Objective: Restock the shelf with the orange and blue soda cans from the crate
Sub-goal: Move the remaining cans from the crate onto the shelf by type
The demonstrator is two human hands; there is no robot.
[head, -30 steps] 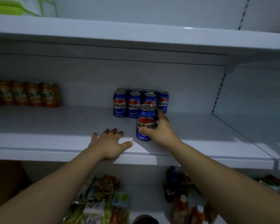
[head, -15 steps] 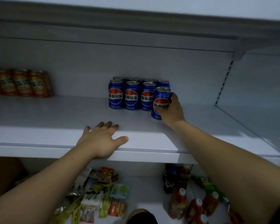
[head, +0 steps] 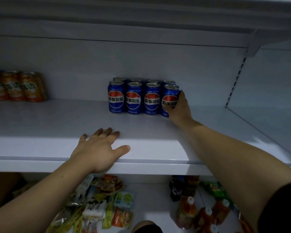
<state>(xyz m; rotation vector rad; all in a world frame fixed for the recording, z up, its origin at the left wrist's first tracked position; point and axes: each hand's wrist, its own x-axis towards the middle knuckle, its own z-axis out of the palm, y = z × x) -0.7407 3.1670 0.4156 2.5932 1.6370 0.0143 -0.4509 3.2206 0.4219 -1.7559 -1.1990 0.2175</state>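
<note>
The right hand (head: 179, 108) grips the rightmost blue can (head: 169, 101) at frame centre; the left hand (head: 97, 148) rests flat, fingers spread, on the shelf (head: 40, 132).

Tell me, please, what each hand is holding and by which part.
The right hand grips the rightmost front blue can round its side. The left hand holds nothing, resting flat on the shelf.

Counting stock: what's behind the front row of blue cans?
A back row: four can tops show above the front row. Their bodies are covered, and anything behind them cannot be seen.
</note>
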